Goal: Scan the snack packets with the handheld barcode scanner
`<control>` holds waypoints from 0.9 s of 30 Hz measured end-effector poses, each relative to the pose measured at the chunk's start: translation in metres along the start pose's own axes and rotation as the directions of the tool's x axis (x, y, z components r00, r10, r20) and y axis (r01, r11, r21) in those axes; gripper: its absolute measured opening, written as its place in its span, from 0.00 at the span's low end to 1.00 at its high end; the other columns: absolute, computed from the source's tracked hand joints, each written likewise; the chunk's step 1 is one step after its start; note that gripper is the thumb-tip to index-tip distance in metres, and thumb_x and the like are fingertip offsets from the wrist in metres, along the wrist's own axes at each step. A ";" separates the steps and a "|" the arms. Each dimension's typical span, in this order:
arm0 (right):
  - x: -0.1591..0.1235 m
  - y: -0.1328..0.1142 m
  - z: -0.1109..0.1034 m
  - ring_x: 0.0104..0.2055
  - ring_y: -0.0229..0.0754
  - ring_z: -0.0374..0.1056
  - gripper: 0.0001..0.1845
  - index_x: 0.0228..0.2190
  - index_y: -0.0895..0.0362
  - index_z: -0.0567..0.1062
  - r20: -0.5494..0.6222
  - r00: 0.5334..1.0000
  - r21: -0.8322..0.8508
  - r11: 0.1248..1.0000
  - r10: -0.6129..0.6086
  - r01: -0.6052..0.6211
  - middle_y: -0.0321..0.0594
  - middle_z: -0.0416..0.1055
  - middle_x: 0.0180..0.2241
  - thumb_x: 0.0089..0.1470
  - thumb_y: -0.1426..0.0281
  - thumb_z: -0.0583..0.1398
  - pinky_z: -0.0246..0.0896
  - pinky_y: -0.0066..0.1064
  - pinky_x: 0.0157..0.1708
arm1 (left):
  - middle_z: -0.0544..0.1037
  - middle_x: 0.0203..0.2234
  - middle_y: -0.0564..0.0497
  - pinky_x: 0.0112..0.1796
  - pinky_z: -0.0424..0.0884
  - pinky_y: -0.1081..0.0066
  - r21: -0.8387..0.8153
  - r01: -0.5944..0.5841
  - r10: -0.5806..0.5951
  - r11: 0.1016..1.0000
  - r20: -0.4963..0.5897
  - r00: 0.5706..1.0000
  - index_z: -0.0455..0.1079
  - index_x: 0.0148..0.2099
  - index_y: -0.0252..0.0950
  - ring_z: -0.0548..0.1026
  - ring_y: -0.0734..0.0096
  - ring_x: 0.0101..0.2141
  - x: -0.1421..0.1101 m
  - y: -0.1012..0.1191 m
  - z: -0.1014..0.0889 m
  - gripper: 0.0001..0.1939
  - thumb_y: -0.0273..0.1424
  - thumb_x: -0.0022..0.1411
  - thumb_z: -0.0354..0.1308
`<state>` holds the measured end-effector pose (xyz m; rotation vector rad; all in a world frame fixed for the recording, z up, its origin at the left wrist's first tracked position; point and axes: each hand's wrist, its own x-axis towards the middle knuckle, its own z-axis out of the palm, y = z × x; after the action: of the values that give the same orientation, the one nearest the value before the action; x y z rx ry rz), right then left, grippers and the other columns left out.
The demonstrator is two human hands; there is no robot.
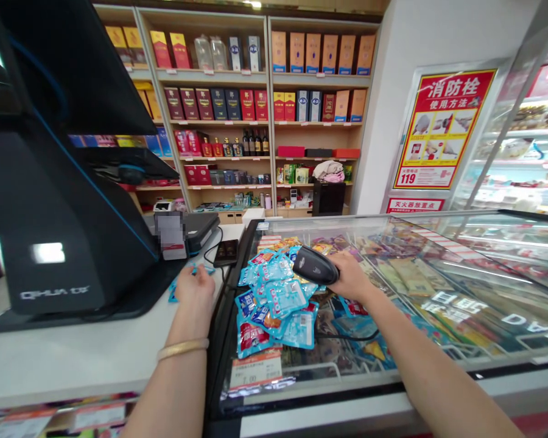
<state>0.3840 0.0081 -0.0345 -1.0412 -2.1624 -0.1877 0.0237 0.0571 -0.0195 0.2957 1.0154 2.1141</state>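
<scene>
My right hand (352,277) is wrapped round the handle of a black barcode scanner (314,266), above a heap of small blue snack packets (285,298). The heap lies on the glass top of a display freezer (347,365). Over the white counter, my left hand (195,292) has its fingers curled on a blue snack packet (173,289), which shows at both sides of the hand. Most of that packet is hidden by the fingers. The scanner's black cable runs across the glass below my right hand.
A black checkout terminal (68,231) stands on the counter (73,359) at the left. Behind my left hand are a phone (226,252) and a small dark device (203,228). Shelves of boxed bottles (251,106) line the back wall. A price card (256,370) lies near the freezer's front.
</scene>
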 end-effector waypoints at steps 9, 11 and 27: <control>0.002 -0.001 -0.001 0.34 0.46 0.72 0.09 0.31 0.55 0.76 -0.007 1.000 0.036 0.999 0.027 -0.026 0.40 0.77 0.29 0.43 0.70 0.60 0.53 0.32 0.36 | 0.76 0.32 0.46 0.30 0.75 0.76 0.044 0.087 -0.089 0.995 0.043 0.995 0.69 0.34 0.34 0.77 0.73 0.34 -0.031 -0.004 0.011 0.06 0.22 0.56 0.52; 0.002 -0.001 -0.001 0.34 0.46 0.72 0.08 0.30 0.55 0.75 -0.003 1.000 0.028 0.999 0.024 -0.024 0.40 0.77 0.29 0.43 0.69 0.60 0.53 0.32 0.35 | 0.79 0.33 0.47 0.33 0.75 0.72 0.250 -0.049 0.001 0.967 0.187 0.982 0.72 0.37 0.35 0.77 0.70 0.33 -0.044 -0.010 0.013 0.09 0.27 0.51 0.59; 0.002 -0.002 0.001 0.33 0.46 0.71 0.08 0.30 0.54 0.76 0.010 0.998 -0.009 0.998 0.060 -0.059 0.40 0.77 0.29 0.44 0.67 0.61 0.50 0.32 0.35 | 0.77 0.48 0.38 0.49 0.67 0.55 0.719 -0.695 -0.053 0.012 0.694 0.718 0.68 0.52 0.36 0.72 0.46 0.51 -0.085 -0.050 0.017 0.33 0.41 0.44 0.67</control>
<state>0.3813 0.0082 -0.0338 -1.1124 -2.1382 -0.1651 0.1173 0.0254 -0.0361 1.9677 1.9977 1.0115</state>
